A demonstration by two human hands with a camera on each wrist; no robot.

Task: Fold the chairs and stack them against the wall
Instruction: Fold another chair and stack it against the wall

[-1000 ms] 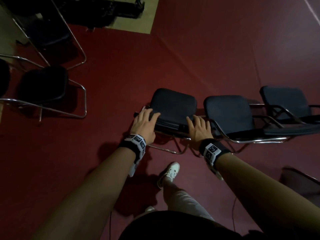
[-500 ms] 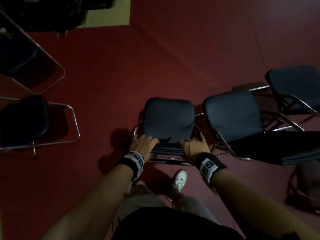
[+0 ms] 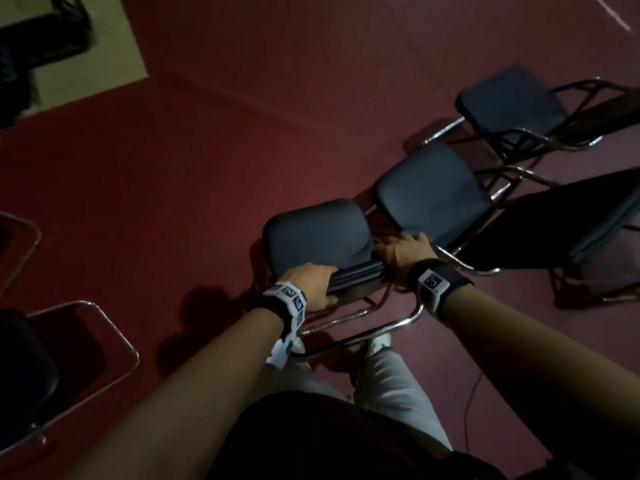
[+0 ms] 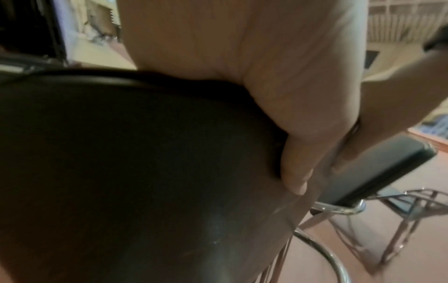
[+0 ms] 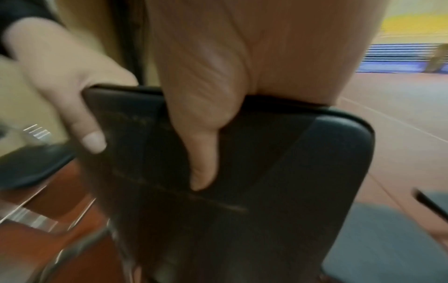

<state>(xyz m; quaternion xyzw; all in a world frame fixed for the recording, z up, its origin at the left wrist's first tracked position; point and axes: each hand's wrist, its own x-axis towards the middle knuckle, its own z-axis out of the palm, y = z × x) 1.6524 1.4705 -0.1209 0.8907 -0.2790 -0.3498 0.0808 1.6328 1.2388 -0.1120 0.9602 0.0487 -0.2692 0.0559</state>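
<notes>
A folding chair with a dark padded seat (image 3: 315, 233) and a chrome tube frame (image 3: 391, 327) stands right in front of my legs. My left hand (image 3: 311, 285) grips the left end of its backrest (image 3: 356, 277), and my right hand (image 3: 405, 251) grips the right end. In the left wrist view the thumb (image 4: 293, 168) lies down the back of the backrest (image 4: 121, 172). The right wrist view shows the right thumb (image 5: 201, 153) pressed on the same backrest (image 5: 278, 172), with the left hand (image 5: 60, 76) at its far end. The other fingers are hidden behind the padding.
A second open chair (image 3: 433, 192) touches the held one on the right, and a third (image 3: 509, 98) stands beyond it. Another dark backrest (image 3: 561, 220) lies at the right. More chairs (image 3: 20, 375) stand at the left on the red floor (image 3: 207, 150).
My hands went from lying flat on the backrest to gripping its two ends. The chair now sits turned in the view and closer to my legs.
</notes>
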